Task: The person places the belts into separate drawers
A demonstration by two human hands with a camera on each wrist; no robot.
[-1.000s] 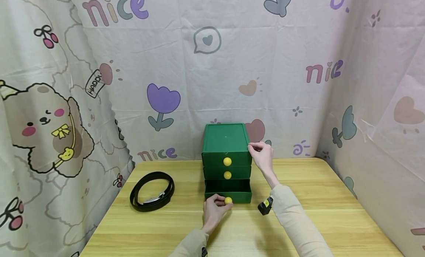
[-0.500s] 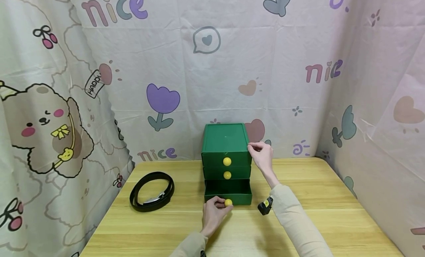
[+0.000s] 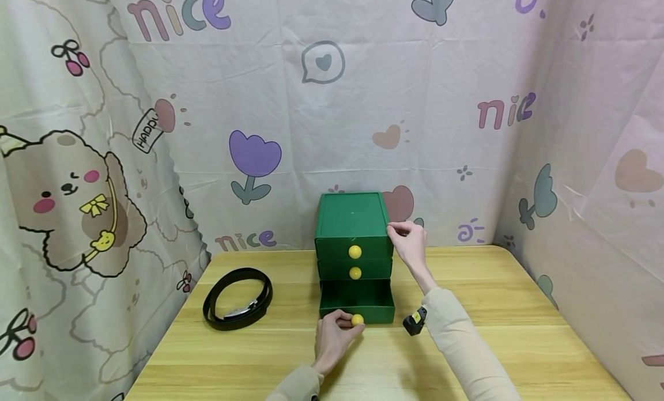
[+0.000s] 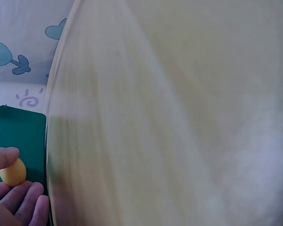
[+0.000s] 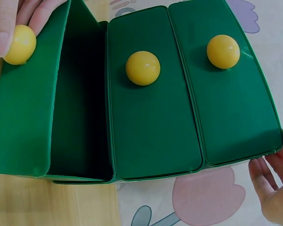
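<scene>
A green three-drawer box point(image 3: 354, 215) with round yellow knobs stands on the wooden table. Its bottom drawer point(image 3: 381, 315) is pulled out towards the person, and the inside that shows looks dark. My left hand point(image 3: 332, 337) pinches that drawer's yellow knob point(image 4: 14, 173) between thumb and fingers. At the box's upper right front edge, my right hand point(image 3: 410, 242) holds the corner with its fingertips. The right wrist view shows the middle drawer point(image 5: 151, 127) and the top drawer point(image 5: 231, 108) closed.
A coiled black belt point(image 3: 211, 309) with a silver buckle lies on the table point(image 3: 249, 363) left of the box. Behind the box hangs a printed curtain point(image 3: 332, 118). A small black device point(image 3: 414, 321) sits at the right wrist.
My left hand has drawn the bottom drawer a little further out towards the person. The right hand keeps its place at the box's corner.
</scene>
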